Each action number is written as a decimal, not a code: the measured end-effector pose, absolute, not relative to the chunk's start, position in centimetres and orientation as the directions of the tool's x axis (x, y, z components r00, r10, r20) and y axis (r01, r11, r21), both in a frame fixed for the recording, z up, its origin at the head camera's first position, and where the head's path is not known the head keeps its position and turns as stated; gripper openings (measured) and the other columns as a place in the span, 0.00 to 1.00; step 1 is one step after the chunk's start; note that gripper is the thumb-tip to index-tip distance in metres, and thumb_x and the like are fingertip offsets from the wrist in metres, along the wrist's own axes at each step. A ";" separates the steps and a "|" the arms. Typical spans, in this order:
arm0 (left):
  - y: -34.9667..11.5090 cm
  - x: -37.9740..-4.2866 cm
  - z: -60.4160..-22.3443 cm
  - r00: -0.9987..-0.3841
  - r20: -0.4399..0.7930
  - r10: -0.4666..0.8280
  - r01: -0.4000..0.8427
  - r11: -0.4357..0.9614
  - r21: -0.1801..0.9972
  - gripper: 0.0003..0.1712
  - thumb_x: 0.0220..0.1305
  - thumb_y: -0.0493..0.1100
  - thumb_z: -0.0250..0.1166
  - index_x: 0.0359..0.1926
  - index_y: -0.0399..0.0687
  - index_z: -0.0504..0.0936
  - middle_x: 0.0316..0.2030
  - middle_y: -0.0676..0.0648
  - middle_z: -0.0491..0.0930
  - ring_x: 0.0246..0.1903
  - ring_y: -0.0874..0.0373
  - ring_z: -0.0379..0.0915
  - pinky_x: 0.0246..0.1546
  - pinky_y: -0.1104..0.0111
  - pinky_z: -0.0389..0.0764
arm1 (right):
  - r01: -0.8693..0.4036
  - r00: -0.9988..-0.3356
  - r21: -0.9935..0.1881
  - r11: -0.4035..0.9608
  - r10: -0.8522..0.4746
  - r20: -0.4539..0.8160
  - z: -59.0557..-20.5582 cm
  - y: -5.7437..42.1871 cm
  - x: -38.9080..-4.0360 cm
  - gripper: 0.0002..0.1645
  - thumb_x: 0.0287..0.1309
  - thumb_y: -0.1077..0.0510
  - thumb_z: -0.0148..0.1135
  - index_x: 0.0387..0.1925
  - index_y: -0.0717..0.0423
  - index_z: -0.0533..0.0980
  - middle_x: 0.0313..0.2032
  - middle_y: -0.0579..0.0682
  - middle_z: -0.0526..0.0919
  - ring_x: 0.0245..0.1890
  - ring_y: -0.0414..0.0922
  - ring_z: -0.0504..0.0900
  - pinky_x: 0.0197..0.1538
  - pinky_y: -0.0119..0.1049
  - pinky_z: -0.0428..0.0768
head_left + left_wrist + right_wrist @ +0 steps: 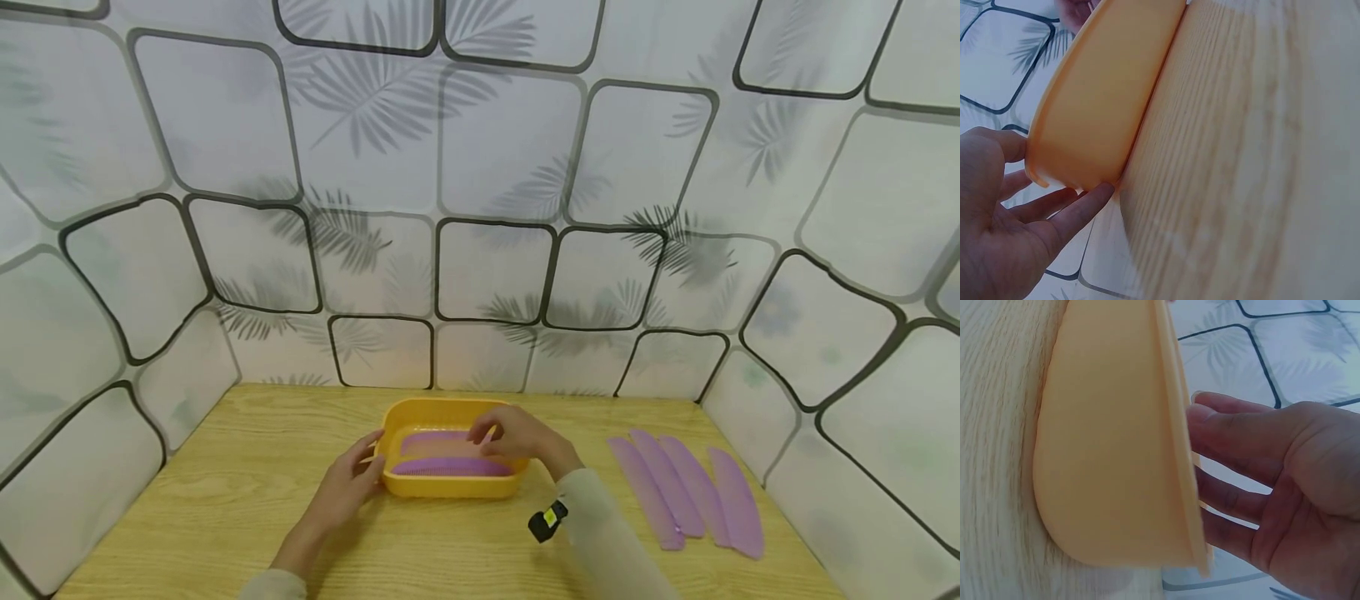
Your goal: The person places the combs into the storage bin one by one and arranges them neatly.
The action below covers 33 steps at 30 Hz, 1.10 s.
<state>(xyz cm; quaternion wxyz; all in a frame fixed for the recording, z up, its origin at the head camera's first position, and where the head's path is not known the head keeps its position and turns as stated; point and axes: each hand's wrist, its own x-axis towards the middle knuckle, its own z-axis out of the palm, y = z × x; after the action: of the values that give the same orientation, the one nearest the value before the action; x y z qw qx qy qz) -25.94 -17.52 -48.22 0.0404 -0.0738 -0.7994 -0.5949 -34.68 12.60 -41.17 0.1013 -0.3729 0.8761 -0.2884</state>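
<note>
A yellow-orange plastic basin [450, 487] rests on the wooden table with purple combs inside. The front comb [450, 467] shows its teeth; another comb [431, 437] lies behind it, partly covered. My left hand [347, 483] touches the basin's left end, its fingers against the outer wall and rim, as the left wrist view shows. Over the basin's right end, my right hand [517, 433] reaches in with bent fingers above the combs. Nothing shows between those fingers. In the right wrist view some fingertips of the right hand [1297, 469] are hidden behind the rim.
Several purple combs [693, 487] lie side by side on the table [225, 500] at the right. A patterned white curtain [487, 275] encloses the back and sides. A small black device [547, 521] is attached at the right sleeve.
</note>
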 end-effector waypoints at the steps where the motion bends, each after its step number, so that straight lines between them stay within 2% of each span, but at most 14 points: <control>1: -17.5 -25.9 -48.2 -0.986 0.154 0.066 0.166 0.281 0.945 0.30 0.80 0.40 0.55 0.77 0.38 0.62 0.67 0.25 0.71 0.63 0.33 0.76 0.50 0.59 0.89 | -0.599 -0.699 -0.582 0.549 -0.714 0.045 -41.1 12.8 -34.5 0.12 0.65 0.67 0.66 0.50 0.63 0.85 0.47 0.56 0.89 0.46 0.53 0.87 0.51 0.37 0.87; 5: -17.6 -25.8 -48.0 -0.986 0.155 0.064 0.167 0.282 0.945 0.30 0.79 0.40 0.55 0.77 0.37 0.63 0.67 0.25 0.71 0.63 0.33 0.76 0.51 0.58 0.89 | -0.622 -0.679 -0.588 0.517 -0.730 0.078 -40.8 13.4 -33.9 0.13 0.66 0.65 0.66 0.51 0.63 0.84 0.49 0.59 0.88 0.45 0.52 0.87 0.50 0.34 0.86; 14: -17.6 -25.9 -48.1 -0.984 0.159 0.083 0.176 0.274 0.946 0.31 0.79 0.40 0.56 0.77 0.36 0.63 0.67 0.25 0.71 0.63 0.33 0.76 0.50 0.57 0.89 | -0.666 -0.666 -0.558 0.495 -0.731 0.146 -40.7 15.5 -32.9 0.14 0.68 0.62 0.65 0.52 0.63 0.83 0.48 0.63 0.87 0.43 0.50 0.86 0.50 0.40 0.87; 18: -17.6 -26.0 -48.0 -0.986 0.147 0.076 0.163 0.281 0.946 0.31 0.79 0.41 0.56 0.77 0.37 0.63 0.68 0.25 0.70 0.63 0.34 0.76 0.51 0.58 0.89 | -0.680 -0.670 -0.535 0.501 -0.720 0.177 -40.4 16.7 -32.6 0.13 0.68 0.61 0.66 0.51 0.60 0.83 0.47 0.63 0.87 0.41 0.48 0.86 0.47 0.37 0.87; 24: -17.5 -25.9 -48.0 -0.986 0.150 0.078 0.165 0.275 0.947 0.31 0.79 0.40 0.56 0.77 0.36 0.62 0.68 0.25 0.70 0.63 0.33 0.76 0.51 0.57 0.89 | -0.673 -0.690 -0.544 0.501 -0.690 0.217 -40.6 18.6 -32.3 0.12 0.67 0.62 0.67 0.51 0.61 0.83 0.48 0.63 0.87 0.39 0.46 0.87 0.41 0.31 0.86; 28: -17.5 -25.8 -48.0 -0.987 0.143 0.067 0.156 0.275 0.949 0.31 0.79 0.40 0.56 0.77 0.37 0.62 0.68 0.25 0.70 0.63 0.33 0.76 0.51 0.58 0.89 | -0.651 -0.716 -0.555 0.518 -0.662 0.223 -40.8 20.1 -32.0 0.14 0.67 0.62 0.67 0.52 0.64 0.83 0.49 0.63 0.87 0.39 0.47 0.87 0.40 0.31 0.87; 33: -17.4 -26.0 -48.2 -0.989 0.136 0.061 0.148 0.279 0.949 0.31 0.79 0.40 0.55 0.78 0.39 0.62 0.68 0.26 0.70 0.64 0.34 0.76 0.51 0.59 0.89 | -0.627 -0.750 -0.544 0.558 -0.621 0.228 -41.1 22.1 -31.6 0.12 0.67 0.62 0.67 0.50 0.59 0.83 0.49 0.60 0.87 0.40 0.46 0.86 0.42 0.31 0.86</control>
<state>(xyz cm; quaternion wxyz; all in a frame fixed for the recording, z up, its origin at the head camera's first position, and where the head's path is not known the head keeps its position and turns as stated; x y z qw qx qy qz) -26.02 -17.45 -48.21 0.0367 -0.0653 -0.7988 -0.5969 -31.58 22.05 -41.09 -0.0048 -0.3537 0.8825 -0.3101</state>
